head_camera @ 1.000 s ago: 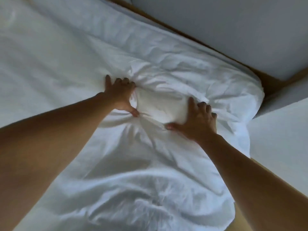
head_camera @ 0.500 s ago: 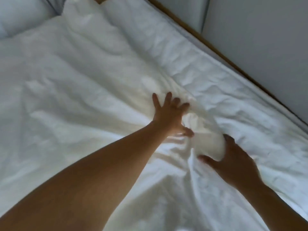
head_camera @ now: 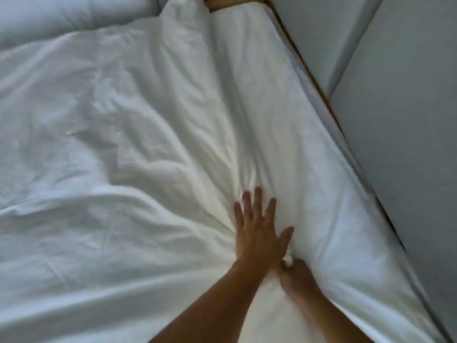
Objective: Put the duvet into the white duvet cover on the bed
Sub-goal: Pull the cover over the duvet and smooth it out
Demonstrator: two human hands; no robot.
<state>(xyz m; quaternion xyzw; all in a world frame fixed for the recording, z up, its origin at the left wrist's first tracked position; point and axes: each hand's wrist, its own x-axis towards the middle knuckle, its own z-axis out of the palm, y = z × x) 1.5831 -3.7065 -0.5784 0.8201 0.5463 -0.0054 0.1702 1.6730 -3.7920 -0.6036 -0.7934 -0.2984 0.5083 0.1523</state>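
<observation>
Now the left hand (head_camera: 258, 229) presses flat, fingers spread, on the white duvet cover (head_camera: 148, 144) covering the bed. The right hand (head_camera: 298, 276) has drawn in beside its wrist, pinching a small cloth wad instead of cupping a lump. A pillow (head_camera: 74, 13) lies far left, and a wooden bed frame (head_camera: 319, 92) and grey wall (head_camera: 400, 120) are on the right.

Pressing flat with the left hand (head_camera: 258, 229), fingers spread, on the rumpled white fabric duvet cover (head_camera: 148, 144); pinching a small bunch of it with the right hand (head_camera: 298, 274) just beside.
</observation>
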